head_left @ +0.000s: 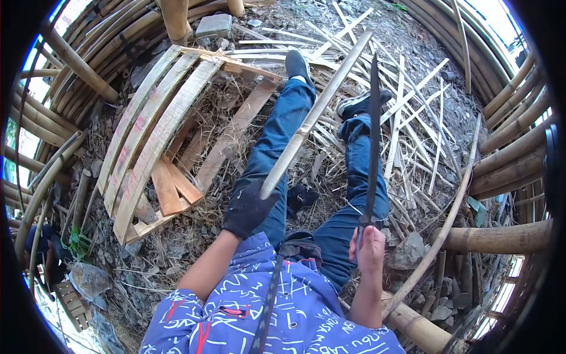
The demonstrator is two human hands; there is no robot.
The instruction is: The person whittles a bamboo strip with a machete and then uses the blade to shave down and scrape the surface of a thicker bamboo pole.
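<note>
My left hand (250, 209), in a black glove, is closed around the near end of a split bamboo strip (300, 133). The strip slants up and away to the right, over my legs, with a node partway along it. In my bare right hand (369, 248) is a machete (374, 141), gripped by the handle. Its long dark blade points up, above my bent leg and to the right of the strip. Blade and bamboo are apart. The fingers under the glove are partly hidden.
Left of my legs lies a slatted wooden pallet (159, 130). Many thin bamboo slivers (407, 112) litter the ground ahead. Thick bamboo poles (495, 236) are at the right, more at the left. A black cloth-like item (302, 197) lies between my legs. Another person (44, 251) is at far left.
</note>
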